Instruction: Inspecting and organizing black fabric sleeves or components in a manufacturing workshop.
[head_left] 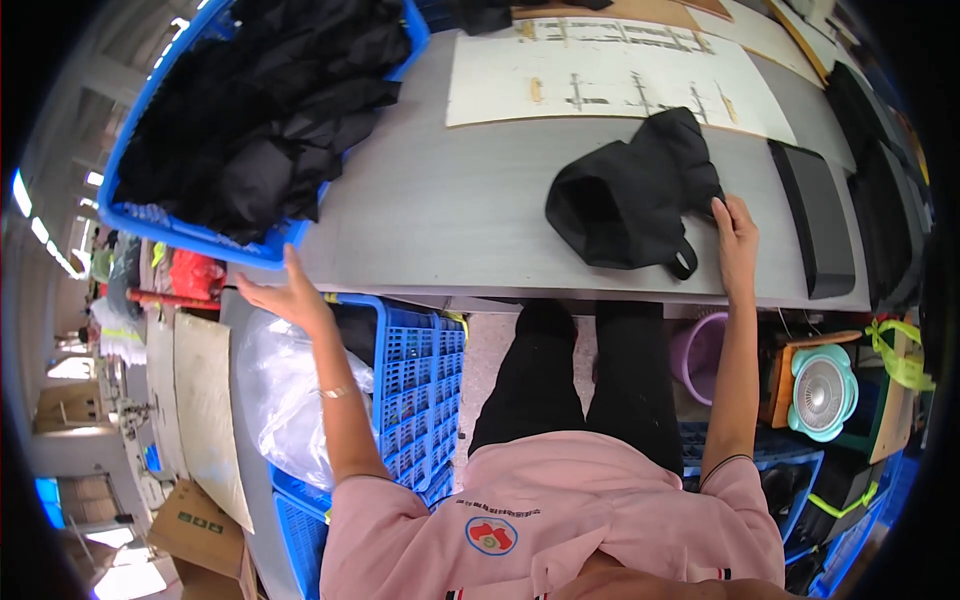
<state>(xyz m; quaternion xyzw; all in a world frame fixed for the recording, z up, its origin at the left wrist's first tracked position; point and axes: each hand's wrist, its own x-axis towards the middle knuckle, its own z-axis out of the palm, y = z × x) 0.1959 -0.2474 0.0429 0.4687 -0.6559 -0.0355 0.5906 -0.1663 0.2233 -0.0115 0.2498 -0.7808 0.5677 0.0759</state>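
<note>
A black fabric pouch (640, 195) with an open mouth and a small loop lies on the grey table (420, 220). My right hand (737, 225) pinches its right edge between thumb and fingers. Off to the left, my left hand (290, 295) is held with fingers spread and nothing in it, just below the near corner of a blue plastic crate (265, 255). That crate is heaped with black fabric pieces (270, 130).
A white marked board (600, 75) lies along the table's far side. Black padded panels (815, 220) stand at the right. Below are a blue basket (420, 380) with clear plastic, a purple bucket (700, 360) and a turquoise fan (823, 393).
</note>
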